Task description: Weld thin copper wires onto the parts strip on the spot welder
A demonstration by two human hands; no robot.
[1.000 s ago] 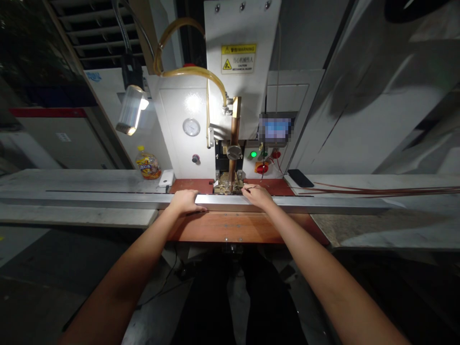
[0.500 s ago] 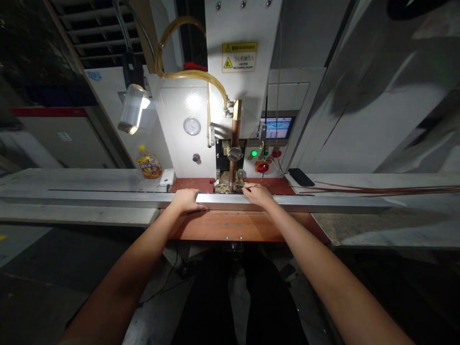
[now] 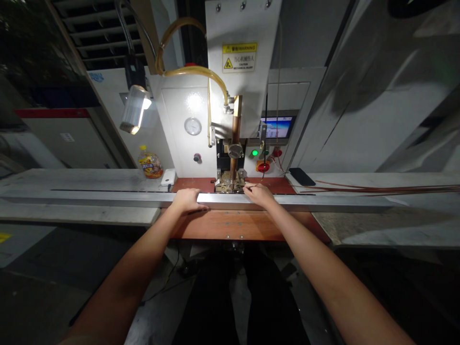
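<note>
A long silvery metal bar (image 3: 230, 201) lies crosswise along the front of the machine. My left hand (image 3: 187, 199) is closed over it, fingers across the top and thumb along the near side. My right hand (image 3: 259, 194) rests at the bar's upper edge, fingertips pinched together by the machine's brass-coloured clamp block (image 3: 225, 182). Something thin and dark seems to be between those fingertips, too small to name. Just left of them, a copper-coloured vertical rod (image 3: 234, 167) comes down to the block. A thin dark strip (image 3: 108, 191) runs along the bar's far side.
Thin reddish-brown rods (image 3: 388, 190) and a black phone (image 3: 302, 177) lie on the right worktop. A bottle (image 3: 150, 164) and a small white device (image 3: 167, 177) stand at left. A lamp (image 3: 135, 110) hangs above. The control screen (image 3: 280, 127) and red switch (image 3: 263, 166) are behind.
The picture on the control screen has changed. The view has shifted very slightly; both hands and the bar stay in place.
</note>
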